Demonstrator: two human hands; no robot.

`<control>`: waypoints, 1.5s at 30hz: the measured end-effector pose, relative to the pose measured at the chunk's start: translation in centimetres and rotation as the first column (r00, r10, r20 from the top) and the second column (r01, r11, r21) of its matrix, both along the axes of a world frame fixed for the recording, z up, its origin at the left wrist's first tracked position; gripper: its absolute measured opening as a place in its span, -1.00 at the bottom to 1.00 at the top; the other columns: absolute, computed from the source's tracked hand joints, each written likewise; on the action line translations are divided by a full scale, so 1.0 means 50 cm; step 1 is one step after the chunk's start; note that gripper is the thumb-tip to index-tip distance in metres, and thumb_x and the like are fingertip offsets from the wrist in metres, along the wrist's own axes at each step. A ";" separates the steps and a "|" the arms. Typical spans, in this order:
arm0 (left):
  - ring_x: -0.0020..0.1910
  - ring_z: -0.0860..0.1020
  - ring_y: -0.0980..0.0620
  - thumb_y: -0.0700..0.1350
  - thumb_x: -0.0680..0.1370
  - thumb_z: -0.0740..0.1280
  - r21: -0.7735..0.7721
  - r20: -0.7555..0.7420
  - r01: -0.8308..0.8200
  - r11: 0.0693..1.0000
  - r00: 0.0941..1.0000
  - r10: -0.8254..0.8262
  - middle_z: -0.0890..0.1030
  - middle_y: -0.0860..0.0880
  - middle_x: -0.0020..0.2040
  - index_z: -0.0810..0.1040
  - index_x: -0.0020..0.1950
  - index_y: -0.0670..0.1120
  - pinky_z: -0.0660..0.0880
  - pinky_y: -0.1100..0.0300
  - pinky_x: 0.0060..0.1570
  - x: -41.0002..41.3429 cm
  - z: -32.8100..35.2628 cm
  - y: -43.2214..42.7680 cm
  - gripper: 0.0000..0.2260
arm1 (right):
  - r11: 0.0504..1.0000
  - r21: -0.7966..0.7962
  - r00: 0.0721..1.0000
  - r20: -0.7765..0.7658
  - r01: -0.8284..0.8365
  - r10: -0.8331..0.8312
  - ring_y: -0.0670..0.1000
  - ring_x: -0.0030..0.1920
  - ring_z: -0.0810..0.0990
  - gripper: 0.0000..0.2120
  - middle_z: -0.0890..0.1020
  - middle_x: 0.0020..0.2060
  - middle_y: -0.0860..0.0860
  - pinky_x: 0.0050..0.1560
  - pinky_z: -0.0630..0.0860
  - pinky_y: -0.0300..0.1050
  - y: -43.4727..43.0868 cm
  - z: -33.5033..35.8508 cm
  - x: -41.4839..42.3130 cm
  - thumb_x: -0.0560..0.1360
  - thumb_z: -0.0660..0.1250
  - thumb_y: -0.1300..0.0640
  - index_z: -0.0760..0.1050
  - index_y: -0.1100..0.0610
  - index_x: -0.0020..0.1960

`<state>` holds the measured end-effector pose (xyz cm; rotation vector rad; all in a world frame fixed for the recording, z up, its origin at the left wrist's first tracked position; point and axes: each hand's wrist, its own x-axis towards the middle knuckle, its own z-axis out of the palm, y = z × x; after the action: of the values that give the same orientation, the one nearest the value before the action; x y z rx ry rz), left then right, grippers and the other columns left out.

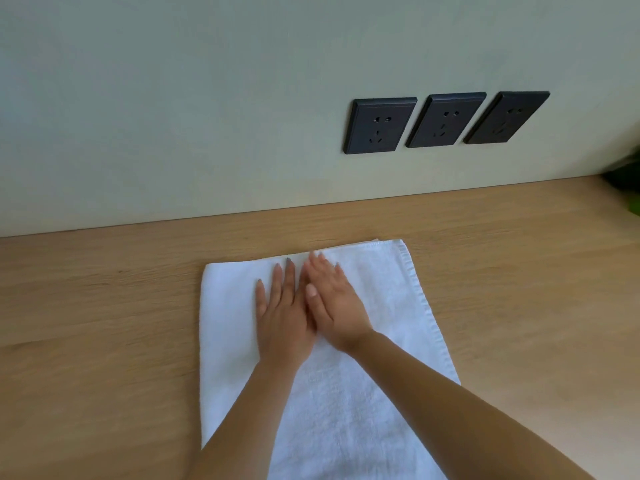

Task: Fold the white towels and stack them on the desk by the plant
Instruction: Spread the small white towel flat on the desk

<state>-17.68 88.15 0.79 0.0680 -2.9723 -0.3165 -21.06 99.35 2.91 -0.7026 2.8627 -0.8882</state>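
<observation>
I am looking down at the white towel (388, 306), which is lying lengthwise on the wooden desk (104, 323). Its far short edge is stopping a little short of the wall (173, 116), and its near end is running out of the bottom of the view. At the far edge a second layer seems to be peeking out, so I am judging it already doubled once. I am pressing both hands flat on the far half. The left hand (282, 317) is lying with fingers straight and slightly spread, and the right hand (334, 303) is touching it, fingers straight and close together, its thumb side overlapping the left. Neither is gripping any cloth. I am reading this as the smoothing step. To do it well I am planning to sweep the palms apart toward the left and right long edges, pressing lightly so the top layer is not dragging off the one beneath, and checking that the hemmed right edge is staying lined up. The plant (627, 181) is showing only as a green blur at the far right, well apart from the towel, below and right of the three dark sockets (381, 126). I am seeing no stack there.
</observation>
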 end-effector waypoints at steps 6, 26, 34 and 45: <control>0.47 0.28 -0.09 0.01 0.62 -0.07 0.033 0.031 -0.028 0.999 0.999 0.027 0.34 -0.12 0.47 0.36 0.44 -0.18 0.11 -0.11 0.39 -0.005 0.004 -0.003 -0.51 | 0.959 0.280 0.997 -0.072 0.039 -0.019 -0.08 0.54 -0.09 -0.43 0.03 0.54 -0.05 0.51 -0.16 -0.04 0.048 -0.019 -0.008 0.62 -0.27 -0.12 0.05 0.07 0.55; 0.45 0.30 -0.11 -0.06 0.62 -0.01 0.206 -0.016 0.060 0.977 0.998 -0.058 0.38 -0.16 0.44 0.39 0.41 -0.24 0.08 0.01 0.41 -0.007 0.019 -0.013 -0.55 | 0.981 0.155 0.980 -0.179 0.117 -0.088 0.05 0.52 0.06 -0.43 0.16 0.50 0.11 0.51 -0.08 -0.04 0.027 -0.003 -0.003 0.65 -0.19 -0.07 0.18 0.23 0.50; 0.46 0.29 -0.03 0.00 0.63 -0.04 0.085 0.067 0.133 0.988 0.988 -0.139 0.37 -0.11 0.45 0.39 0.43 -0.19 0.05 0.07 0.43 -0.009 0.016 -0.061 -0.53 | 0.950 0.309 0.991 -0.134 0.048 -0.007 -0.02 0.53 0.06 -0.48 0.20 0.51 0.04 0.51 -0.10 -0.03 0.006 -0.026 0.016 0.64 -0.14 -0.05 0.19 0.14 0.52; 0.55 -0.18 -0.03 0.17 0.56 -0.35 -0.061 0.240 -0.063 0.996 0.968 0.076 -0.10 -0.09 0.58 -0.03 0.57 0.02 -0.34 0.01 0.45 0.010 0.034 -0.181 -0.40 | 0.945 0.324 0.994 -0.113 0.036 0.001 -0.07 0.54 -0.09 -0.45 0.07 0.55 0.00 0.52 -0.21 -0.07 0.004 -0.027 0.018 0.62 -0.21 -0.08 0.05 0.11 0.55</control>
<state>-17.19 79.11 2.48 0.2190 -3.2081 -0.2358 -20.18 99.54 1.57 -0.7071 3.0094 -0.3682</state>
